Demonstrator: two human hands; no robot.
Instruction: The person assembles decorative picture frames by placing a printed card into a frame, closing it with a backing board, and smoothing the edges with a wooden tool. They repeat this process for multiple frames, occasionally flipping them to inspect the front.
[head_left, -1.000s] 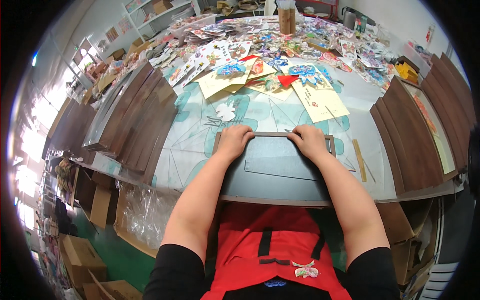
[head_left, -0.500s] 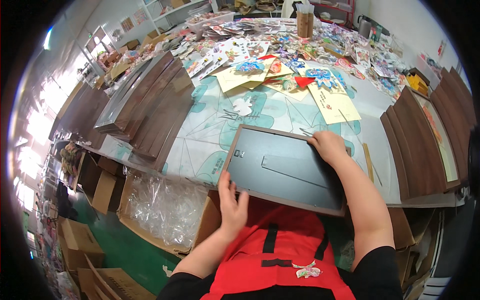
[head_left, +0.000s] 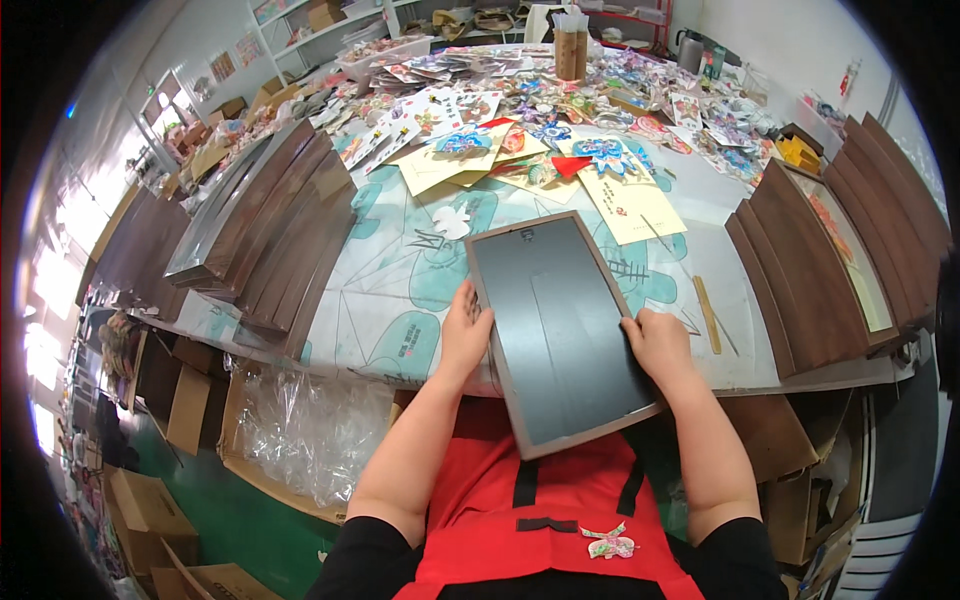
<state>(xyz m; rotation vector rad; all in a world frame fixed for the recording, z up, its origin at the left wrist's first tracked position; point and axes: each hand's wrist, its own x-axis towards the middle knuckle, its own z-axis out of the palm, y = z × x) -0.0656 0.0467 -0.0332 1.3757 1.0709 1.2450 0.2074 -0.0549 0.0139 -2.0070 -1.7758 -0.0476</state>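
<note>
The big worktop [head_left: 380, 250] spreads out past both hands, with a white and green cover on it. Far beyond the hands it is piled with bright paper bits [head_left: 540, 105]. To the left of the left hand stands a row of dark brown frames [head_left: 265, 225]. Well to the right of the right hand stands another row [head_left: 765, 290], and one frame there shows a picture [head_left: 840, 230]. Lower down, left of the left arm, a brown box [head_left: 270, 492] holds shiny clear bags [head_left: 310, 430]. Below the hands is a red apron [head_left: 470, 545].

Right between the hands is one frame [head_left: 575, 375], with its dark back facing up. It sits aslant, its far end over the worktop and its near end over the apron. I can't tell if it touches the worktop.

The left hand [head_left: 465, 335] holds its left edge, and the thumb lies along the rim. The right hand [head_left: 660, 345] is curled tight on the right edge.

Past the hands lie yellow cards [head_left: 640, 215] with blue and red shapes on them. A brown holder [head_left: 570, 60] stands much farther off. Near the right hand, a bit to its right, is a thin stick [head_left: 708, 315]. A white cutout [head_left: 451, 222] lies just beyond the left hand. The smallest thing is a pink pin [head_left: 612, 545] on the apron, below the right hand.
</note>
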